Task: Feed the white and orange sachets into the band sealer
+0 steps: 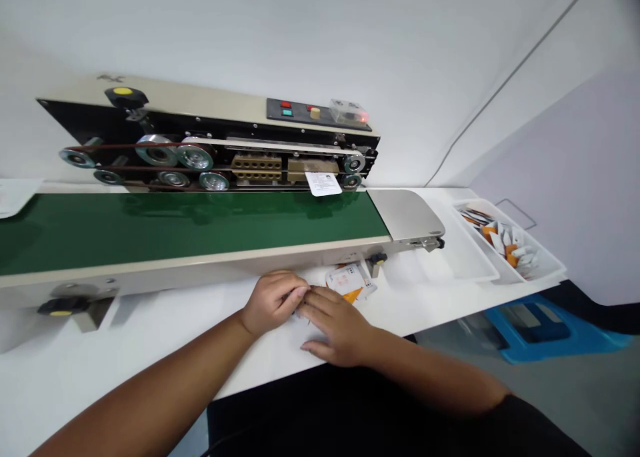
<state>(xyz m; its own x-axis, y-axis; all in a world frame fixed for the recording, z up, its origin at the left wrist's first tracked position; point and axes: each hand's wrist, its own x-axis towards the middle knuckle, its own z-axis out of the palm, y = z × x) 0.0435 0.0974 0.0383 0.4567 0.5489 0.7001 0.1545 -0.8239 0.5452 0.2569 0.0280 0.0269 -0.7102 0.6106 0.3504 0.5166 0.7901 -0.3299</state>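
Note:
My left hand [276, 302] is closed, its thumb and fingers pressed together near the table's front edge. What it pinches is mostly hidden; only a small pale, printed bit shows below the fingertips. My right hand [343, 327] meets it from the right, fingers stretched flat against the left fingertips and thumb held apart. Just behind the right hand lie white printed packets [346, 278] with an orange part, partly covered by the fingers. Above, a white packet [323, 183] with small print sticks out of the band sealer [260, 167], over its green conveyor belt [240, 220].
On the right stands a white bin [547, 270] with orange and white packets, beside a translucent tray [450, 257]. A blue plastic stool [570, 337] is below the table's right end. Black knobs [63, 306] jut from the conveyor's front. White material [17, 196] lies at the belt's left end.

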